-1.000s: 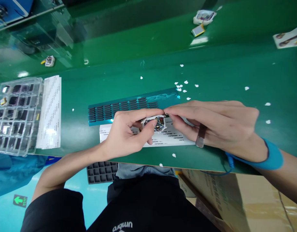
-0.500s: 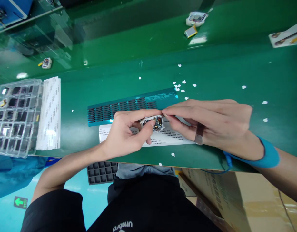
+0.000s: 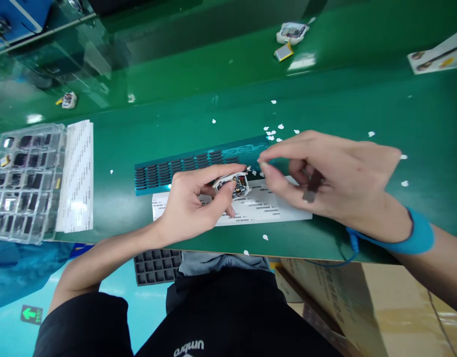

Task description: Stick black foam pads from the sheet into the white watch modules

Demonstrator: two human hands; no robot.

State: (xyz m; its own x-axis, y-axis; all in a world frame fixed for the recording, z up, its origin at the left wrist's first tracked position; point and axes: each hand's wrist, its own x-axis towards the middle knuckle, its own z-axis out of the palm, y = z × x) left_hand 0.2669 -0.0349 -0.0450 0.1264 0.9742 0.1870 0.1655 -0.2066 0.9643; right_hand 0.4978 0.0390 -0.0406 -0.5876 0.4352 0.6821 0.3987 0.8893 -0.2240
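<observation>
My left hand (image 3: 198,198) is closed around a small electronic device, an open white casing (image 3: 247,189) with a circuit board (image 3: 240,185) showing inside. The thumb presses on the board and the index finger lies along the top edge. Just right of it, apart from the device, is my right hand (image 3: 332,173), its thumb and index fingertips pinched. Anything between those fingertips is too small to make out. A flat, dark metallic tool (image 3: 313,187) is tucked against the palm under the curled fingers. A white printed sheet (image 3: 258,208) and a teal sheet (image 3: 161,173) with rows of dark strips lie below.
Small white tabbed pieces (image 3: 272,133) are scattered over the green table (image 3: 336,99). A clear compartment tray (image 3: 23,183) and white strips (image 3: 77,178) lie left. Another open device (image 3: 292,32) with a battery (image 3: 284,52) rests behind. A blue wrist strap's cord (image 3: 353,240) hangs near the front edge.
My right hand has moved away from the device's upper edge, to the right, with its fingertips still pinched. My left hand keeps its hold, the device slightly shifted left.
</observation>
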